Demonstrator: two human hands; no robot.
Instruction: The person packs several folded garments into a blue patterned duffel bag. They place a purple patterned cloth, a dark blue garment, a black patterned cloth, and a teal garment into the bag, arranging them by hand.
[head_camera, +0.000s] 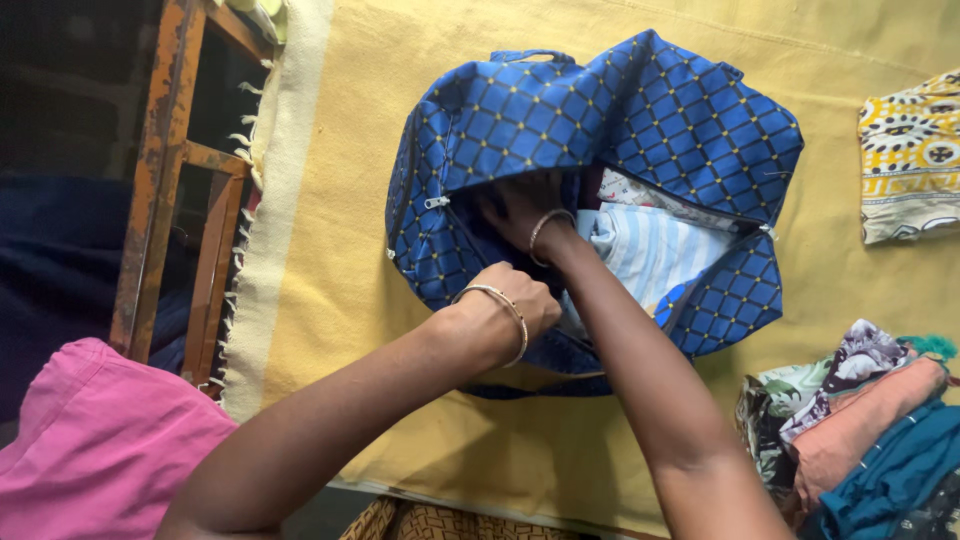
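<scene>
A blue bag (640, 110) with a diamond pattern lies unzipped on a yellow cloth (350, 250). Inside it shows a light blue striped folded garment (655, 250). My right hand (520, 205) reaches into the bag's opening, its fingers hidden under the bag's upper flap. My left hand (515, 300) is closed on the near edge of the bag's opening, holding it. Both wrists wear thin metal bangles.
A pile of folded clothes (860, 420) in pink, teal and floral prints lies at the lower right. A yellow patterned cloth (910, 150) sits at the right edge. A wooden frame (160, 170) stands at left. Pink fabric (90, 450) covers the lower left.
</scene>
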